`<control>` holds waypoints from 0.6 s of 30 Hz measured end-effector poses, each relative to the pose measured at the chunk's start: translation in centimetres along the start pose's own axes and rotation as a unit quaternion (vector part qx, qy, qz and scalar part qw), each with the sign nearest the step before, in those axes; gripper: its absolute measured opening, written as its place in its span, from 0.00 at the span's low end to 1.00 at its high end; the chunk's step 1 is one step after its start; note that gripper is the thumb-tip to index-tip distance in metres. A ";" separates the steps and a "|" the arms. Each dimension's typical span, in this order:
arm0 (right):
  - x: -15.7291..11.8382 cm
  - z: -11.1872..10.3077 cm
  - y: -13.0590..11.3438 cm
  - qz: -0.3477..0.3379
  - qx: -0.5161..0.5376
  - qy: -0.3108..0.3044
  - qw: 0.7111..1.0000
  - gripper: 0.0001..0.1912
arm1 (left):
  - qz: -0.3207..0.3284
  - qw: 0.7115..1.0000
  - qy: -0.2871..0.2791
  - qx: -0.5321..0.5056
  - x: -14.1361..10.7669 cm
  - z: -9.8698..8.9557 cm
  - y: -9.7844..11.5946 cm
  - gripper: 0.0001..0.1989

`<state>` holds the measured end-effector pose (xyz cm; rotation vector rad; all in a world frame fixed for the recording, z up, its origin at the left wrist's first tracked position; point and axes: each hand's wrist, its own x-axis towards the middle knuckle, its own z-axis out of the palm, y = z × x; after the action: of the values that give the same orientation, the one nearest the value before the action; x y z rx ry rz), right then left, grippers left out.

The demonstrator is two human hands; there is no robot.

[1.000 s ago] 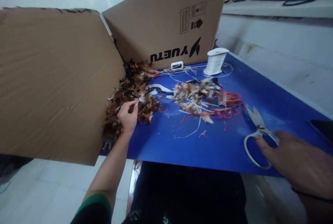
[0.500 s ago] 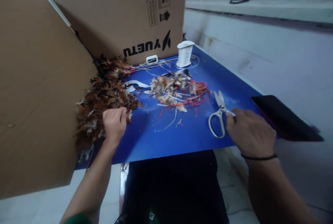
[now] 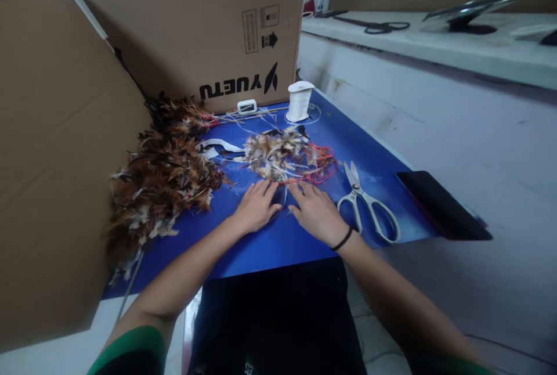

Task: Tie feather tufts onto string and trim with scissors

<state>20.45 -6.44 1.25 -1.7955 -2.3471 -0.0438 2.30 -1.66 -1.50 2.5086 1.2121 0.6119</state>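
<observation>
Resting palms-down near feather pile (image 3: 270, 151) on blue surface (image 3: 261, 253): left hand (image 3: 256, 208), right hand (image 3: 317, 212), fingers extended, slightly spread, no grip visible. Pile likely light, soft, easily scattered; best pinched at red strings (image 3: 324, 175).

Brown cardboard (image 3: 187, 26), printed upside down, stands left of a flat black object (image 3: 441, 205).

A black band (image 3: 342, 238) encircles the wrist of the right hand (image 3: 317, 212); the dark left sleeve (image 3: 138, 359) has a green border (image 3: 126, 342); black clothing (image 3: 274, 317) bears a pale mark (image 3: 248, 367).
</observation>
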 end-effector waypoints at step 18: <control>14.7 -3.1 -1.9 -0.158 -0.053 0.011 0.986 0.22 | 0.144 0.979 0.135 0.048 -0.1 -0.3 0.1 0.17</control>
<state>15.39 6.64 6.86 -1.4366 -2.6343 -0.2345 2.14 -1.83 -1.19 2.7783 0.9852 1.0159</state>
